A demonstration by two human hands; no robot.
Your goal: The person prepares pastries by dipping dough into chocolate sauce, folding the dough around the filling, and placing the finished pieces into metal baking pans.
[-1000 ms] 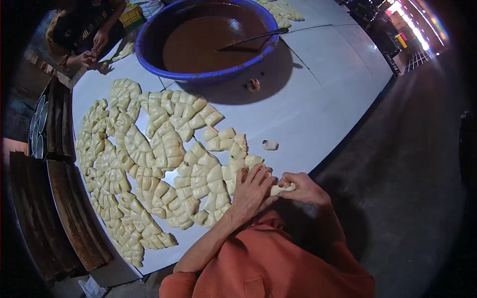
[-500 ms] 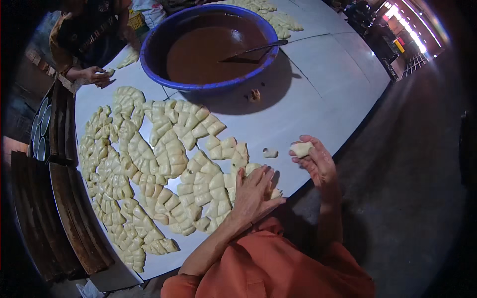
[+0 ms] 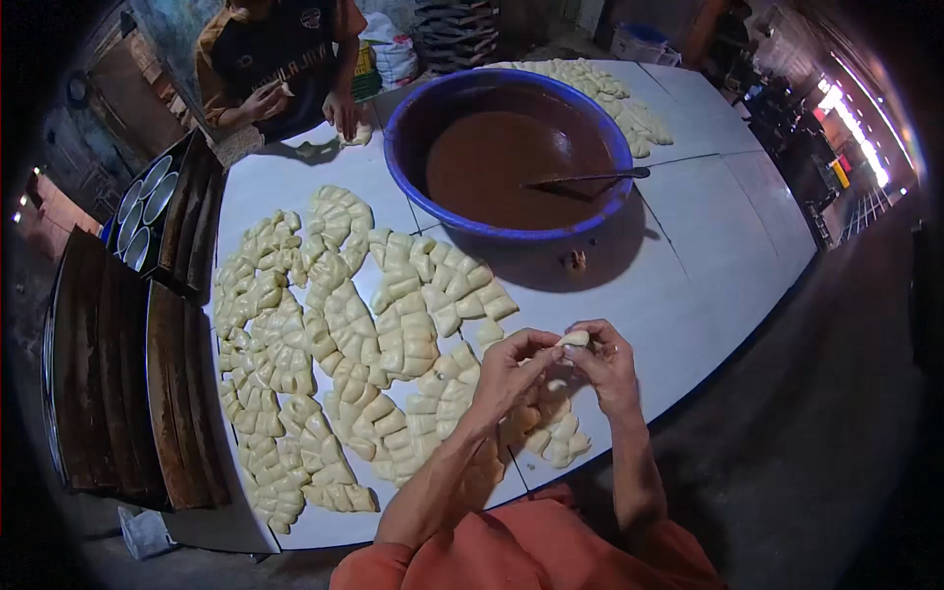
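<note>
My left hand (image 3: 513, 379) and my right hand (image 3: 608, 379) meet over the near right part of the white table, both closed around a small piece of pale dough (image 3: 574, 338). Sheets of pale, glossy dough cut into several soft squares (image 3: 344, 334) cover the table's left and middle, and more pieces (image 3: 560, 438) lie just below my hands. Beyond them stands a wide blue basin (image 3: 413, 197) of brown liquid (image 3: 492, 157), with a dark long-handled utensil (image 3: 590, 179) resting in it. A small brown lump (image 3: 573, 260) sits beside the basin.
A co-worker (image 3: 265, 54) across the table (image 3: 718, 246) handles dough with both hands (image 3: 341, 115). More dough (image 3: 619, 113) lies behind the basin. Dark stained trays (image 3: 98, 383) and a rack of round tins (image 3: 138, 236) stand at the left, a white sack (image 3: 391, 44) at the back.
My right hand has moved left to join my left hand, which has lifted from the dough onto the held piece. The co-worker's hand has risen, and the view has shifted.
</note>
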